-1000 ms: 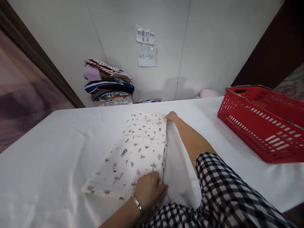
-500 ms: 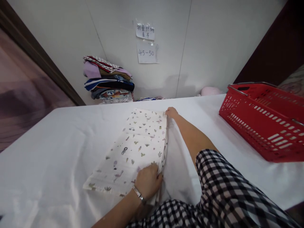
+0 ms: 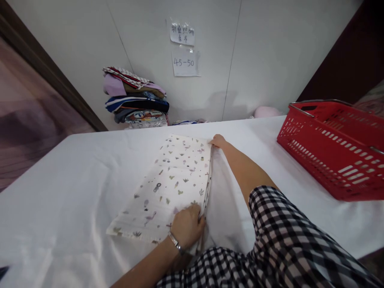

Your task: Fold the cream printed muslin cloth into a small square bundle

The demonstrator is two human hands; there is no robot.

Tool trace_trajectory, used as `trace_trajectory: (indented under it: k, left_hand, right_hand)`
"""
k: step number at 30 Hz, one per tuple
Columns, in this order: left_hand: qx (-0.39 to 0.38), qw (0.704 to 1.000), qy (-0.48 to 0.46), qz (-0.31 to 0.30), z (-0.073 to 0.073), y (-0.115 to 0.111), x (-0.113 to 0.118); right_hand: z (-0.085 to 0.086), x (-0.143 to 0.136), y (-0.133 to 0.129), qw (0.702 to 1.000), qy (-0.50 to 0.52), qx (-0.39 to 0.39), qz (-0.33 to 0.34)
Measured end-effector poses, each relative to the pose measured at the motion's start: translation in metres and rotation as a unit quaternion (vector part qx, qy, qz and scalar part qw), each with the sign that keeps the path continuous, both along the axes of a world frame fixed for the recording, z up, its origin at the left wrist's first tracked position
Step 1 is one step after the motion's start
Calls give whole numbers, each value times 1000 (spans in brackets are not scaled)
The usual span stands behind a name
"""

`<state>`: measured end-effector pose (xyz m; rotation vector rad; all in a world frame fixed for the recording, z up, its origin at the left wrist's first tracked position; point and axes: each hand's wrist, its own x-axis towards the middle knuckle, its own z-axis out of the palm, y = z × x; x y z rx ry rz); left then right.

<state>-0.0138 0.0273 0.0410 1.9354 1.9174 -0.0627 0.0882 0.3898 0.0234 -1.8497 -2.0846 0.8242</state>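
A folded white cloth (image 3: 171,182) printed with small plants, flamingos and other figures lies on the white-covered table in front of me. Its layered edge runs along the right side. My left hand (image 3: 187,226), with a silver bracelet at the wrist, grips that edge at the near right corner, its fingers curled round the layers. At the far right corner, my right hand (image 3: 218,141) pinches the cloth between thumb and fingers.
A red plastic basket (image 3: 333,152) with metal handles stands on the table (image 3: 75,180) at the right. Folded clothes (image 3: 136,100) are stacked beyond the far edge, left of centre. Two paper signs (image 3: 185,63) hang on the wall. A pink item (image 3: 266,112) lies behind the table.
The view has shifted slightly. Both hands keep their places on the cloth, and the cloth looks the same.
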Motion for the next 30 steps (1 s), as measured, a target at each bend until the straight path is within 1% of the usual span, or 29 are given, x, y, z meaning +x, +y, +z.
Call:
trace_trajectory:
  k: [3,6,10,16,23,25,30]
  left_hand:
    - [0,1000,3,-4,0,1,1]
    - [-1,1000,1,8,1,1,0]
    - [-1,1000,-3,17,2,1,-1]
    - [0,1000,-4,14,6,1,-3]
    - [2,1000,2,19,7,0,-2]
    - [3,1000,-1,20,12,0,-3]
    - [21,999,7,44,28,1,-12]
  right_hand:
    - [-1,1,-4,998,3,-53,-15]
    - [-1,-1,-11,995,18,-97,-24]
    - [2,-3,-22,990,52,-128,-30]
    - [13,-7,-26,986,119,-112,-45]
    - [14,-10,-26,982,135,-123,-53]
    - [17,-13,-26,982,144,-113,-45]
    - [21,-19,-19,984,159,-79,-19]
